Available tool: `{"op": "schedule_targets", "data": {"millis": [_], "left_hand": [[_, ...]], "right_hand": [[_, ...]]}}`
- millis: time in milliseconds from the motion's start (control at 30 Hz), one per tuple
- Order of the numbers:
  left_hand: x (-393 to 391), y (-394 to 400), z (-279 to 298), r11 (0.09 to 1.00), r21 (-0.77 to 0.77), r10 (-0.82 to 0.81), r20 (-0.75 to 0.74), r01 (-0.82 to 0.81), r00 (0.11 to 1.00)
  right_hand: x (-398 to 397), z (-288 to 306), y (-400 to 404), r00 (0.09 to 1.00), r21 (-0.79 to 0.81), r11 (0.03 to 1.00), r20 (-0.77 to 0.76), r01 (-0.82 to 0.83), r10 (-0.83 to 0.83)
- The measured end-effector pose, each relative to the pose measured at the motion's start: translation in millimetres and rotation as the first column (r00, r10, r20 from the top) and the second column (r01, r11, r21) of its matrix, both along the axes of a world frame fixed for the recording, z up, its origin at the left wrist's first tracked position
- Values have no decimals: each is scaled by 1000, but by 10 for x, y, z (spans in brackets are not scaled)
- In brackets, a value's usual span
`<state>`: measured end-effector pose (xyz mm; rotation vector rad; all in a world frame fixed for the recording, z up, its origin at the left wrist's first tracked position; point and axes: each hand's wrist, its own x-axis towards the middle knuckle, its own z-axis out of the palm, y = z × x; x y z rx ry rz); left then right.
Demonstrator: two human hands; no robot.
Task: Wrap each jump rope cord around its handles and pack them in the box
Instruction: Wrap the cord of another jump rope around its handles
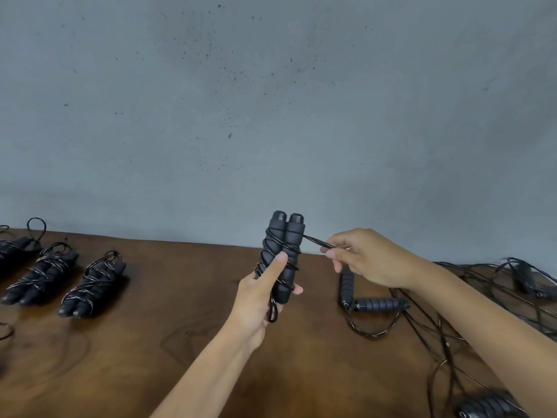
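Note:
My left hand (261,292) grips a pair of black foam jump rope handles (286,236) held upright side by side above the brown table (168,312). Black cord is wound several times around them, and a short loop hangs below my palm. My right hand (366,256) pinches the loose end of that cord (316,242), pulled taut to the right of the handles' upper part. No box is in view.
Wrapped rope bundles lie in a row at the left (93,285) (42,274). An unwrapped rope with two handles (378,304) lies to the right among tangled loose cords (482,285). Another handle (488,407) sits at the bottom right. A grey wall stands behind the table.

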<state>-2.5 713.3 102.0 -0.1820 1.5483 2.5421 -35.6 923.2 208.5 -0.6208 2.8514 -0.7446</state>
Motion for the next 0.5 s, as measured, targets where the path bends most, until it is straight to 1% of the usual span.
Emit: {"op": "schedule_targets", "data": {"millis": [133,267,333,400,467,500], "left_hand": [[-38,-29,19,996,5,89,61,-89,994],[-73,-40,-17,990,0,139,55,-139,989],[-91,-43,-31,988,-57,147,70,-144,987],[-111,-58,-59,980,-122,167,78,-157,983],[-124,-100,-80,963,-214,179,45,-165,983],[-121,-112,-85,949,-280,160,26,-147,987]], "right_hand": [[65,88,-7,994,116,993,-105,23,-11],[152,152,-62,986,208,976,-164,60,-26],[208,194,-116,975,283,956,-220,80,-17],[257,265,-160,958,321,941,-285,110,-15],[288,365,-208,944,334,934,-330,128,-12],[304,413,-237,940,358,924,-341,132,-2]]}}
